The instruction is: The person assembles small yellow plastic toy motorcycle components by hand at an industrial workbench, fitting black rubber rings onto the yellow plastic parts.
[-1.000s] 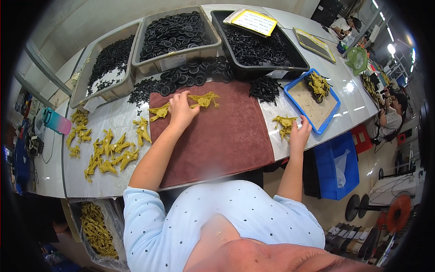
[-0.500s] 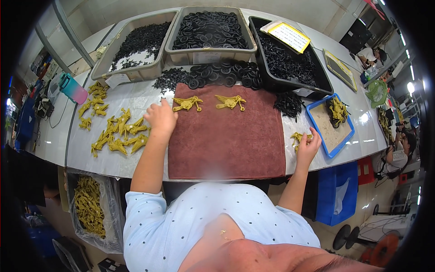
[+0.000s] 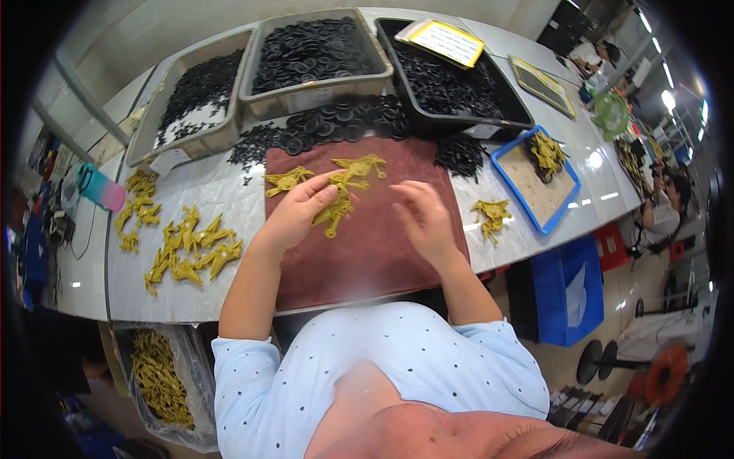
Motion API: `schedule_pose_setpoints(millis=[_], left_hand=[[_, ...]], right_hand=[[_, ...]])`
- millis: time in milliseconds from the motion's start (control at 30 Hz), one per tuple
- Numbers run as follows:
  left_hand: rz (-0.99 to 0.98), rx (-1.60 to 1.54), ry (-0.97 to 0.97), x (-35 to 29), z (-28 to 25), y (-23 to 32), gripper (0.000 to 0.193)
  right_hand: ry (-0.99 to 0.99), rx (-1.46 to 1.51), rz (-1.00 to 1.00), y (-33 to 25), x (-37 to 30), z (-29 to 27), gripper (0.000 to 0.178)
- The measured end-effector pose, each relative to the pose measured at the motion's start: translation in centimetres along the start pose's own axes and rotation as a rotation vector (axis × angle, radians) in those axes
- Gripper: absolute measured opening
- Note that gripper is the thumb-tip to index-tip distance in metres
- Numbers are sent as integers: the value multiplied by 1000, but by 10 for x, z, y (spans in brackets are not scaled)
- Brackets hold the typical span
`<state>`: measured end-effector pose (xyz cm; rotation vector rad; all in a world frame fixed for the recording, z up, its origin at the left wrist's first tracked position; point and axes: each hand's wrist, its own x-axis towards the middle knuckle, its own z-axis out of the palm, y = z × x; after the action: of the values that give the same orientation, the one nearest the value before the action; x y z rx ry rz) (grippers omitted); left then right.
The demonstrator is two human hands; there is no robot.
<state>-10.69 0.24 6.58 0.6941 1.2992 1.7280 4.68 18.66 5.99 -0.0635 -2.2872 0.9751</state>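
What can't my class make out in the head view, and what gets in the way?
All in the head view:
- Part of the yellow piece in the left hand: covered by that hand.
- Floor of the middle grey bin: buried under black wheels.
- Contents of the black tub beneath the card: card covers them.
- Exact shapes of small black parts: too small.

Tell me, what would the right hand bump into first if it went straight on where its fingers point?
Most likely the yellow piece lying near the middle of the reddish-brown towel's far edge, ahead and left of the right hand. The hand's height is unclear, so it might pass over it.
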Motion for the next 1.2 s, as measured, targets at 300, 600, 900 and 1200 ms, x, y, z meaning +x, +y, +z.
schedule_pose_setpoints(millis=[300,600,900,1200], left_hand=[[157,285,-25,20,30,-43,45],[217,480,85,7,45,-75,62],[292,291,122,6,47,-85,57],[322,268,228,7,51,-79,54]], right_hand=[[98,226,47,14,-7,25,23],[-18,24,-72,1,-14,36,19],[-28,110,-75,1,-13,35,20],[96,119,-38,-5,-9,44,15]])
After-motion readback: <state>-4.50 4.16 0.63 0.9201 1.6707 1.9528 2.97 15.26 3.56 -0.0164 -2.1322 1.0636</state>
